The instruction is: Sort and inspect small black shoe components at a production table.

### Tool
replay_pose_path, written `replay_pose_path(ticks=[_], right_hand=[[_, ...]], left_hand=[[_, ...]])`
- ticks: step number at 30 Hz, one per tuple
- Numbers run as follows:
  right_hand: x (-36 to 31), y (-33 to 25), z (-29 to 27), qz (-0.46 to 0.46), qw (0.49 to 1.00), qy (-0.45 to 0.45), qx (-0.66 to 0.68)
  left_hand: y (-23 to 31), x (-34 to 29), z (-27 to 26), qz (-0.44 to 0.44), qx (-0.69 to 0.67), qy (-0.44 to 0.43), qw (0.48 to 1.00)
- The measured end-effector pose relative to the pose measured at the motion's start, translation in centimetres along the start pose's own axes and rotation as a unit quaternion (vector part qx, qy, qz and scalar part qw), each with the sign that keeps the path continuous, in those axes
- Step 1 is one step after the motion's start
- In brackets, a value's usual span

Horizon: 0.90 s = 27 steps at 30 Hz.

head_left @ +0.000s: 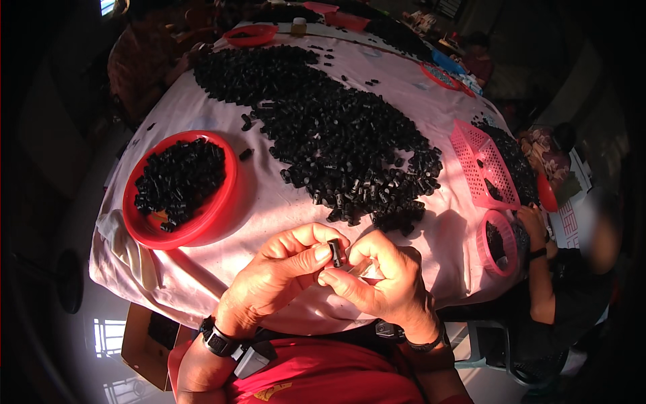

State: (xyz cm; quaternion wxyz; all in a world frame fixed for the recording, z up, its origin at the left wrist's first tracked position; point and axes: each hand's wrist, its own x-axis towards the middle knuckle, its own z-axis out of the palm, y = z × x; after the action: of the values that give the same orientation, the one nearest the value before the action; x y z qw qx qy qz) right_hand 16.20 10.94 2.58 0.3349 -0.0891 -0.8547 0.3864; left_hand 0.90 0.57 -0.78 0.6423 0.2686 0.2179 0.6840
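Observation:
Close to the table's near edge, my left hand (286,266) pinches a small black cylindrical plastic piece (334,252) between thumb and fingers. The piece is held upright. Just to its right, my right hand (387,279) is closed, its thumb and curled fingers close to the piece. Something pale shows in the right palm, too small to make out. Beyond both hands spreads a big heap of similar black pieces (336,135). To the left, a red round basin (229,195) holds more of them.
A pale pink cloth (262,195) covers the table. At the right stand a pink perforated basket (471,158) and a round pink basket (486,259). A person's arm (538,269) reaches in there. A cardboard box (141,343) sits below at left; another red basin (252,35) lies far back.

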Motion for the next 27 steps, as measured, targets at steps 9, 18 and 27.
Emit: replay_pose_path(ticks=[9,18,27], right_hand=[[0.10,-0.21,-0.42,0.050,0.996,-0.023,-0.075],[0.05,-0.46,-0.74,0.041,0.981,-0.030,-0.189],[0.18,-0.46,-0.62,0.020,0.999,0.030,-0.037]], left_hand=[[0.15,-0.19,0.63,-0.013,0.053,0.000,0.999],[0.17,-0.06,0.61,-0.012,0.078,0.000,0.997],[0.70,-0.43,0.11,-0.033,0.073,0.016,0.997]])
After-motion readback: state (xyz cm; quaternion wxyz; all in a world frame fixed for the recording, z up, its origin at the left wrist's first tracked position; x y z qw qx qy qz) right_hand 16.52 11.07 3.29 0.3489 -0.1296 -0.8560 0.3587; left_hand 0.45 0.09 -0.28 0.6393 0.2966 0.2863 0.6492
